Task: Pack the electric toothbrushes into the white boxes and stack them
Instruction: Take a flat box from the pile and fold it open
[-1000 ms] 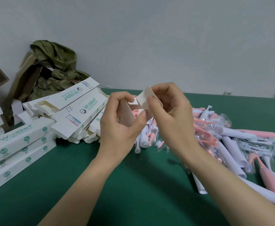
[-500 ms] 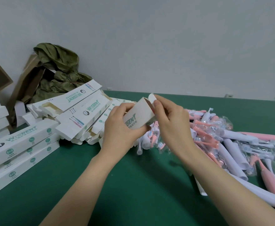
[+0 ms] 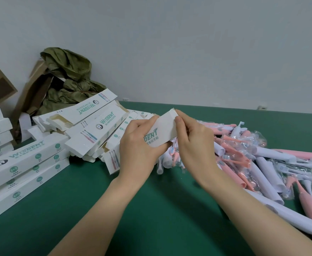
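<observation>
We count one white box (image 3: 160, 133) in the air, held between two hands above the green table (image 3: 114, 209), with the loose box pile (image 3: 96, 126) to its left and the toothbrush heap (image 3: 262, 163) to its right. The left hand (image 3: 138, 145) wraps its fingers round the box's lower end; the right hand (image 3: 194, 143) pinches the upper end with its thumb on the edge. At the left edge, the stacked boxes (image 3: 22, 163) show three layers in front and about four more behind. We cannot count the pile or the tangled heap of pink and white bagged brushes. The held box is white card with green lettering; the letters "DENT" show past the left hand's fingers.
</observation>
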Demonstrator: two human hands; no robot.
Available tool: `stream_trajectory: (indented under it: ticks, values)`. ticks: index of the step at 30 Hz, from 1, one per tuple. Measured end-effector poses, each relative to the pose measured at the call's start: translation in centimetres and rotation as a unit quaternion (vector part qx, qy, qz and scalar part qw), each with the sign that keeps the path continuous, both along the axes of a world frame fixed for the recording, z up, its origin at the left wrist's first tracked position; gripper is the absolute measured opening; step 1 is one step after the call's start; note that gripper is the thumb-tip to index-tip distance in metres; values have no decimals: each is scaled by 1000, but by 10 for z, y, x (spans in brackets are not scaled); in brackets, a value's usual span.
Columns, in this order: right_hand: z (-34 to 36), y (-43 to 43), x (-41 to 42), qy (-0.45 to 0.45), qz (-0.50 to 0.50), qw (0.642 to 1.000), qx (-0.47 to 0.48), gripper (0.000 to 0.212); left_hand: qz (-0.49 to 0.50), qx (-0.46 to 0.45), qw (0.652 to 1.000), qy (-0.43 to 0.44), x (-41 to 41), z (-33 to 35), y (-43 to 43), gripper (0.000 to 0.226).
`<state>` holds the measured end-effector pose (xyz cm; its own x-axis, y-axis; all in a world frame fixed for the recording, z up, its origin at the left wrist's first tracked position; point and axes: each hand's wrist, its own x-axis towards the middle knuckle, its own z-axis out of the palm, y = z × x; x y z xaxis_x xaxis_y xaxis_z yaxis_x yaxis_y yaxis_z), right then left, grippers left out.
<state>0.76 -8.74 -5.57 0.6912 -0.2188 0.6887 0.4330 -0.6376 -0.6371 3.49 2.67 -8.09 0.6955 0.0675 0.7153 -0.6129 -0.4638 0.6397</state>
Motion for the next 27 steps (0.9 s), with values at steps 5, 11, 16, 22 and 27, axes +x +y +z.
stream_trajectory:
  ticks: [5,11,16,22,27]
  values:
    - [-10,11,-3,-30,-3,999,-10,40,5,-15,1000,-11,-4,3,-2,61]
    - [-13,10,-7,-17,31,999,-20,38,17,-9,999,-33,-5,3,0,58]
    - [8,-10,-4,30,136,967,215,33,49,123,989,-67,-17,31,16,67]
    - [-16,-12,10,207,72,975,27,17,188,266,944,47,-28,76,110,33]
    - [-34,-9,15,266,44,949,-161,17,273,306,875,256,-2,92,189,33]
